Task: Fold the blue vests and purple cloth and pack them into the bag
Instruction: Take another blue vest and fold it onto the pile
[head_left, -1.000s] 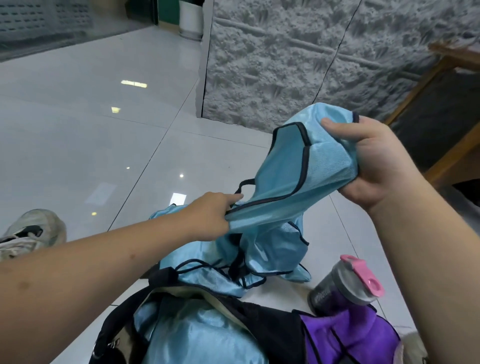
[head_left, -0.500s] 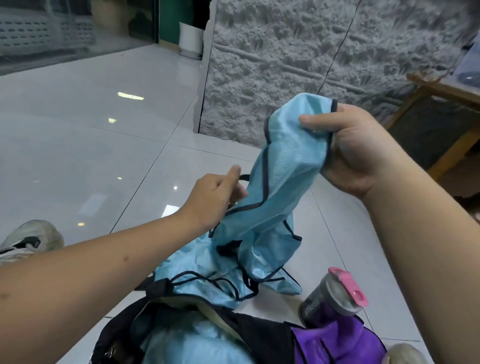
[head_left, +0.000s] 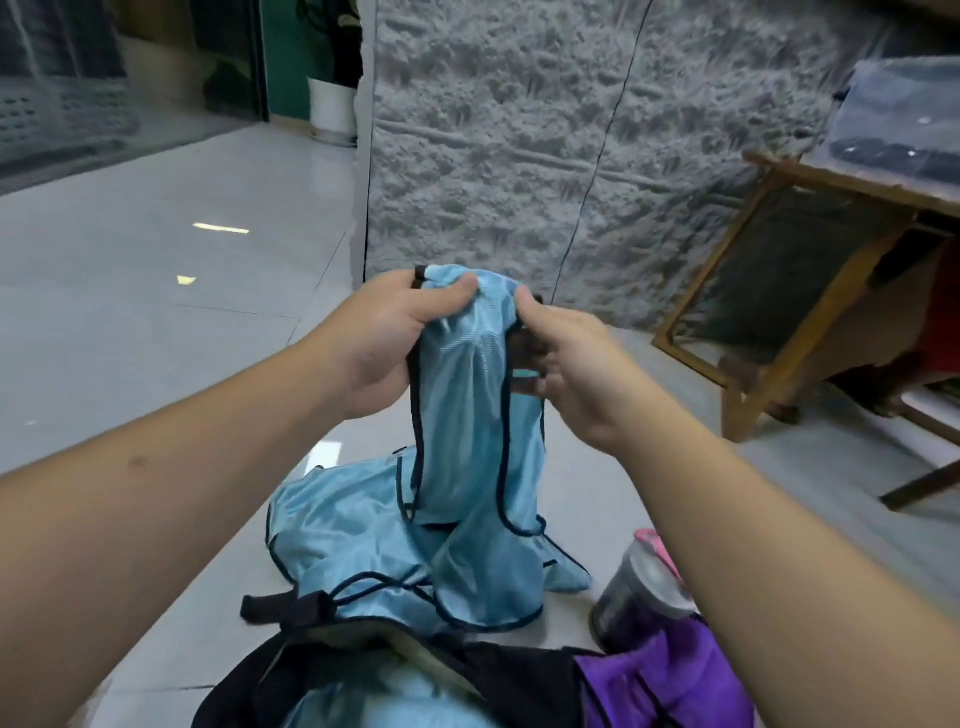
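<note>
A: Two hands on one blue vest (head_left: 475, 395): the left hand (head_left: 387, 338) pinches the top edge between thumb and fingers, and the right hand (head_left: 569, 374) has its fingers curled into the dark-trimmed edge just beside it. The lower part hangs down and touches a second vest (head_left: 343, 540) crumpled on the floor (head_left: 156, 338).

B: So what could go wrong?

A: I'd judge the fabric slippery. With both grips bunched close together at the top, the fold may come out lopsided, or the hem may drag over the heap below and snag its black trim. Lifting one could pull the other along.

B: And the bag?

A: The black bag (head_left: 519, 675) sits open at the bottom edge, with blue fabric already inside. The purple cloth (head_left: 670, 680) lies against its right side, touching a bottle (head_left: 641, 597) with a pink lid. A careless sweep of the right forearm might tip that bottle.

B: Any writing to read?

A: None legible. The bottle's dark body may carry print, but it's too blurred to tell. No label shows on the vests.
</note>
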